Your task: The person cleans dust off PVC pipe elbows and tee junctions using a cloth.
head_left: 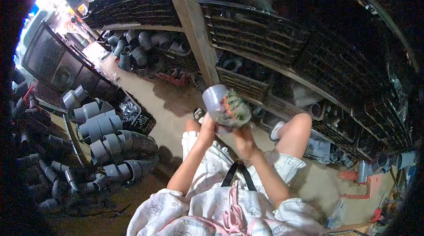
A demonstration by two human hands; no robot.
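Observation:
A grey pipe fitting (215,98) is held up in front of me, above my knees. My left hand (206,131) is wrapped round its lower left side. Against the fitting's right side is a bundled green and orange cloth or scrubber (237,110), blurred at its lower edge. My right hand (244,142) is closed beneath this bundle, with its fingertips partly hidden behind it. The two hands are close together but apart.
Stacked grey pipe fittings (100,125) lie at the left, beside a black crate (143,123). Shelves with black crates (260,37) run along the right, with a wooden post (190,19) between them. A red frame (369,187) stands on the floor at the right.

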